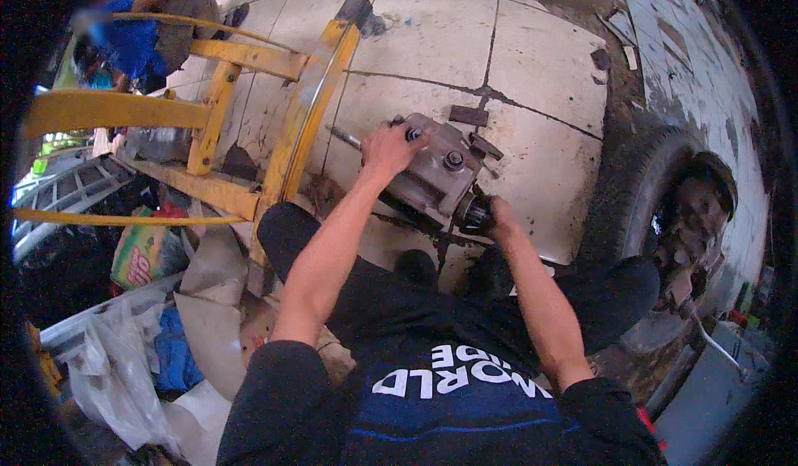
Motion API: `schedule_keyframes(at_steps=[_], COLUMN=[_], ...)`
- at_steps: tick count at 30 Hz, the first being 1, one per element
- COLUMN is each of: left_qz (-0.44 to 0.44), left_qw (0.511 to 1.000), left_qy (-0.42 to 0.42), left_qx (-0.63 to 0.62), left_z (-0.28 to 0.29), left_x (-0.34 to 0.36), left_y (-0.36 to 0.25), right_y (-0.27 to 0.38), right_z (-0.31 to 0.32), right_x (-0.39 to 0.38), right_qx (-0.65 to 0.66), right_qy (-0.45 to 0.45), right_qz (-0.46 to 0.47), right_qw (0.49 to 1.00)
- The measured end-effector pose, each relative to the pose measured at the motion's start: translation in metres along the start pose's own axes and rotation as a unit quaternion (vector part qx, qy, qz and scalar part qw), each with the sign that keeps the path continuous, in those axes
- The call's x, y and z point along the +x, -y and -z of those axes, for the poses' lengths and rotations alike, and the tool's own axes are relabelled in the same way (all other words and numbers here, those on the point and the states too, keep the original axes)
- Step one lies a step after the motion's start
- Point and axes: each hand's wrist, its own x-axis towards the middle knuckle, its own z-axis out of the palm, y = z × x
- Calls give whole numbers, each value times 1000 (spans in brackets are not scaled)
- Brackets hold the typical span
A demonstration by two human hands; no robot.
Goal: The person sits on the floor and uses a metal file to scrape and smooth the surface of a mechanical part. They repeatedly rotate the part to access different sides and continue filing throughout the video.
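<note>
A greasy grey metal housing (436,182) with bolted fittings on top lies on the tiled floor in front of me. A thin rod (345,136) sticks out to its left. My left hand (388,150) grips the housing's upper left, fingers curled by a fitting. My right hand (501,219) is wrapped round a dark cylindrical end (472,212) at the housing's lower right; some fingers are hidden behind it. A small dark block (468,116) lies just beyond the housing.
A yellow metal frame (229,54) stands at left, with another person (137,38) behind it. Plastic sheeting (116,358), a sack (145,250) and cardboard lie lower left. A wheel with a tyre (632,200) is at right, near a grey box (711,383). My bent legs flank the work.
</note>
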Motion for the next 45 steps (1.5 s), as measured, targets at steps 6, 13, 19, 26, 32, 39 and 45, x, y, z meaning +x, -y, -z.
schedule_keyframes(at_steps=[6, 13, 19, 26, 32, 39, 45], left_qz=[115, 213, 81, -185, -158, -159, -143], left_qw=[985, 965, 927, 968, 972, 969, 976], left_qy=[-26, -29, -359, -141, -146, -160, -148], left_qx=[-122, -150, -78, -96, -92, -102, -68], left_z=[-26, -25, -59, -43, -42, -45, -44], left_x=[-15, -31, -24, -32, -36, -34, -33], left_y=[-19, -33, -33, -40, -46, -48, -50], right_y=[52, 79, 91, 140, 154, 156, 172], right_z=[71, 59, 20, -31, -70, -82, -91], right_x=[84, 57, 23, -37, -34, -21, -11], right_qx=[-233, -335, -515, -613, -825, -851, -843], right_qy=[1, 25, -130, -6, 11, 18, 69], right_qz=[91, 51, 241, 341, 198, 168, 96], right_qw=[968, 941, 813, 712, 529, 496, 525])
